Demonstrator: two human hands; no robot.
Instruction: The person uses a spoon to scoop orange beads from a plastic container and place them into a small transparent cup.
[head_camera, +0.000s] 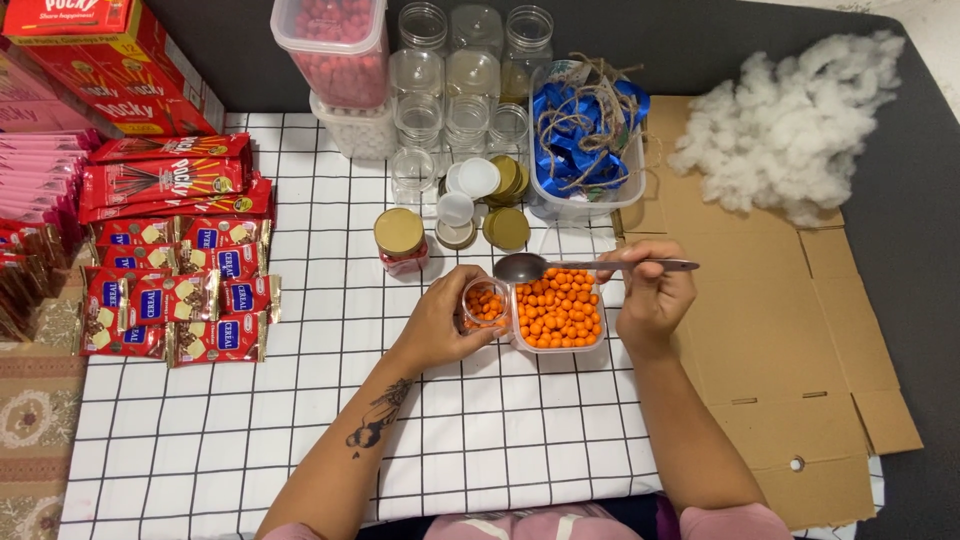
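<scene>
Lap: my knees in pink cloth (540, 525) sit at the very bottom edge, closest to me.
Cloth: a white cloth with a black grid (300, 420) covers the tabletop in front of me.
Left hand: my left hand (445, 325) is wrapped around a small clear glass jar (485, 303), partly filled with orange round candies, and holds it upright on the cloth.
Right hand: my right hand (652, 292) pinches the handle of a silver metal spoon (560, 266); its bowl looks bare and hovers just above the jar and the tub's near corner.
Tub: a clear plastic tub of orange round candies (558, 312) stands touching the jar, between my two hands.
Cardboard: a flattened brown cardboard box (790, 330) lies to my right, under my right wrist.
Snacks: red wrapped snack bars (180, 300) lie in rows at my left, with red and pink snack boxes (150, 170) beyond them.
Filled jar: a small jar of red candies with a gold lid (400, 240) stands just past my left hand.
Lids: loose gold and white lids (490, 200) lie near it.
Empty jars: clear empty glass jars (460, 80) are clustered further back.
Red tub: a clear tub of red candies (335, 45) is stacked on a tub of white candies (360, 128).
Ribbon: a clear tub with blue ribbon and brown twine (585, 140) is beside the jars.
Stuffing: a heap of white fluffy stuffing (790, 130) lies far right.
</scene>
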